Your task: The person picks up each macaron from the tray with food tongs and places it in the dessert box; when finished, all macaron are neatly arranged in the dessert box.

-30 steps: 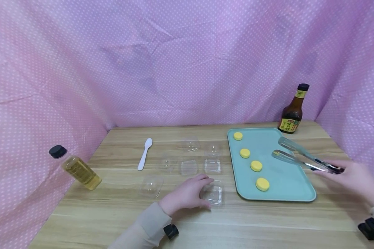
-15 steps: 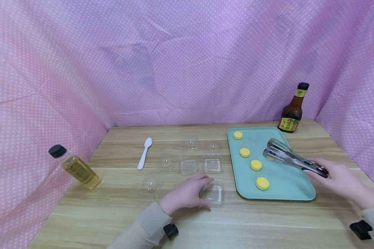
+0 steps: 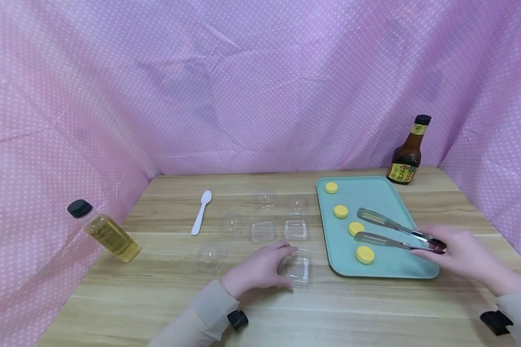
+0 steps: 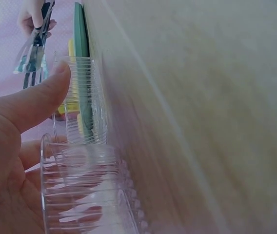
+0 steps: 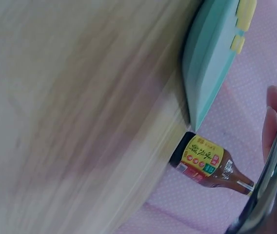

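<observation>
My left hand [image 3: 260, 270] curls around the near clear plastic box [image 3: 298, 270], thumb on its near side and fingers on the far side. The left wrist view shows the thumb at the ribbed wall of clear plastic [image 4: 87, 97]. Over the green tray [image 3: 390, 262], my right hand [image 3: 456, 248] holds metal tongs [image 3: 386, 221] with their arms spread. The tong tips stand on either side of a yellow disc [image 3: 355, 228]. Another yellow disc [image 3: 365, 255] lies just in front of them. Two more, including one yellow disc [image 3: 340, 211], lie farther back along the tray's left side.
More clear boxes and domed lids [image 3: 210, 258] lie across the middle of the table. A white spoon [image 3: 201, 212] lies left of them. An oil bottle [image 3: 113, 236] is at the left edge; a brown sauce bottle [image 3: 405, 156] stands behind the tray. A pink dotted cloth [image 3: 260, 96] hangs around.
My right hand has moved left and nearer over the tray with the tongs. The tongs narrowed, then spread again around a yellow disc. The left hand has stayed put.
</observation>
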`<state>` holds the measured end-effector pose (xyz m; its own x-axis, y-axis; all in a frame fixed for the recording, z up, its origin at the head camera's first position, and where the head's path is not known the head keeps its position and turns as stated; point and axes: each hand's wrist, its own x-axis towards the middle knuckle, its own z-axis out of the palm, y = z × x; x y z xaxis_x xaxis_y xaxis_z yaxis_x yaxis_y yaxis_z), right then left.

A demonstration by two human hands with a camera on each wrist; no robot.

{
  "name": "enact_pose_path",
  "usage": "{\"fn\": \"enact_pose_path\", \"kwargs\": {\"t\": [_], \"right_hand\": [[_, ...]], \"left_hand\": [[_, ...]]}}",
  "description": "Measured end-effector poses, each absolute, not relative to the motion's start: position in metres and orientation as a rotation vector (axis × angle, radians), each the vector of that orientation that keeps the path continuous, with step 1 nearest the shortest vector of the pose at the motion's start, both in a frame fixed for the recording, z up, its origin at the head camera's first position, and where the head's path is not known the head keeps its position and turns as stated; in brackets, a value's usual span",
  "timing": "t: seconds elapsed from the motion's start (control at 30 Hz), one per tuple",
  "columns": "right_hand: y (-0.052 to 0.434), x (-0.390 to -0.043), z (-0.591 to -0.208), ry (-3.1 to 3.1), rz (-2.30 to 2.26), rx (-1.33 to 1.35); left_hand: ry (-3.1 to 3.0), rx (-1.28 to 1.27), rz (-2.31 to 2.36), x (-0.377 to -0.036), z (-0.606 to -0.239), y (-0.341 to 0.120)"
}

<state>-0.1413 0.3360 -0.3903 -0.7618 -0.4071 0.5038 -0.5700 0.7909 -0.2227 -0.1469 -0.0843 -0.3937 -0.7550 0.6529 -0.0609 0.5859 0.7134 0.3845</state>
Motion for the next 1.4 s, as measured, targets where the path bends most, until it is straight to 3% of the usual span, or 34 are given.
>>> {"fn": "enact_pose_path", "kwargs": {"t": [1.4], "right_hand": [[0.3345, -0.1312, -0.3926, -2.497, 0.304, 0.865]], "left_hand": [[2.728, 1.013, 0.488, -0.1470, -0.3917, -0.0849]]}}
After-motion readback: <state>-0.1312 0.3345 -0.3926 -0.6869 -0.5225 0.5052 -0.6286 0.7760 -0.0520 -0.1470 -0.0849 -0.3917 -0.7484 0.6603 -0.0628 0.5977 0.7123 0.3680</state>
